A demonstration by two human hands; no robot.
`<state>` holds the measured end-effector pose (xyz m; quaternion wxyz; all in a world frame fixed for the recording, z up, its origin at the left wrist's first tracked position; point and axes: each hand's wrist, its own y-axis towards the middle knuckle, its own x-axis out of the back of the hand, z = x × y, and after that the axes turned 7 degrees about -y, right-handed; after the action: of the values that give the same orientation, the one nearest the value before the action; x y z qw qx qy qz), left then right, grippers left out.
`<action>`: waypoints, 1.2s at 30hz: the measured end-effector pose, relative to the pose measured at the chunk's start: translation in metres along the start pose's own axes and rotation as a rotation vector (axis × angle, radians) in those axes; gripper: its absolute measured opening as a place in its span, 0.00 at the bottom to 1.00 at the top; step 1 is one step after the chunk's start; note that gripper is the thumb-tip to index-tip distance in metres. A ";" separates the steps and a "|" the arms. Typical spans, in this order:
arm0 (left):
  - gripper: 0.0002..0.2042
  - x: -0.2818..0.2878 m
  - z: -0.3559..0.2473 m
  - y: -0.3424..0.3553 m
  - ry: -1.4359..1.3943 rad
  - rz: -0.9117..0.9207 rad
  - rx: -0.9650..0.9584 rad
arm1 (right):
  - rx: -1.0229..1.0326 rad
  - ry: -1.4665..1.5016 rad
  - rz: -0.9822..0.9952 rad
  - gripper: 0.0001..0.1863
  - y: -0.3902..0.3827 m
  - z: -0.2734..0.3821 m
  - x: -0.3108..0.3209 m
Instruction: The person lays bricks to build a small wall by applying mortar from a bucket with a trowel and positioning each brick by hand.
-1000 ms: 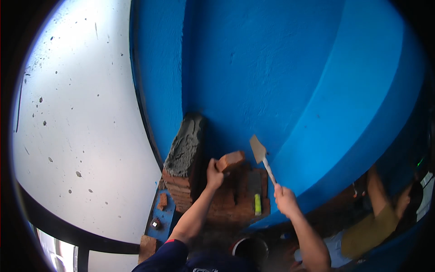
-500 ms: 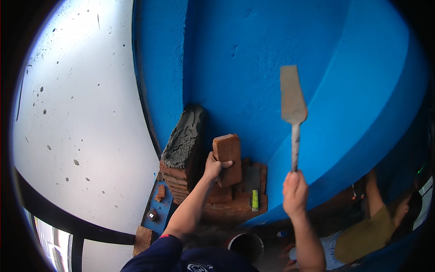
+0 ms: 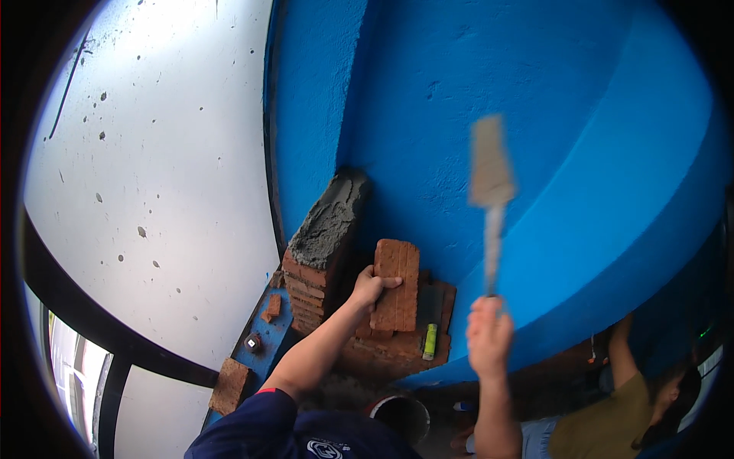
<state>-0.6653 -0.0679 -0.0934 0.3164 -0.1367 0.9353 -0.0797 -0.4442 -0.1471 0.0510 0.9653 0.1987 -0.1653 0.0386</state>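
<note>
My left hand (image 3: 370,289) grips a red brick (image 3: 398,294) upright by its left edge, thumb across the broad face. That brick is just right of a narrow brick pier (image 3: 306,292), whose top carries a bed of wet grey mortar (image 3: 329,223). On the right, my right hand (image 3: 490,340) is closed around the handle of a long-bladed trowel (image 3: 492,168). Its blade points up in front of the blue wall, smeared by motion, so I cannot tell whether mortar is on it.
Stacked bricks (image 3: 375,354) lie below the held brick, with a yellow-green level (image 3: 430,342) on them. A bucket (image 3: 404,417) stands near my body. Brick pieces (image 3: 271,307) and a tape measure (image 3: 253,343) rest on a blue ledge. Another person (image 3: 612,417) is at lower right.
The held brick has turned in my left hand, showing more of its broad face. My right hand has lowered slightly with the trowel. The view has shifted, moving the pier rightward in the picture.
</note>
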 end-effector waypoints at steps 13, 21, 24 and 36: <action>0.23 0.001 -0.006 0.004 -0.032 -0.019 0.004 | -0.216 -0.413 -0.096 0.24 -0.037 -0.171 -0.020; 0.26 0.007 0.008 -0.024 -0.382 0.359 0.063 | -0.411 0.276 0.102 0.20 -0.074 -0.105 -0.011; 0.27 0.019 0.020 -0.042 -0.489 0.394 0.112 | -0.536 0.522 0.143 0.21 -0.103 -0.125 -0.033; 0.32 0.000 0.000 -0.105 -0.718 0.605 0.144 | -0.807 1.707 0.724 0.27 -0.128 -0.116 -0.075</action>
<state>-0.6438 -0.1677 -0.0686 0.6371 0.1453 0.7569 0.0039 -0.4618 -0.2189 -0.1225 0.6862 -0.2987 0.5293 0.3997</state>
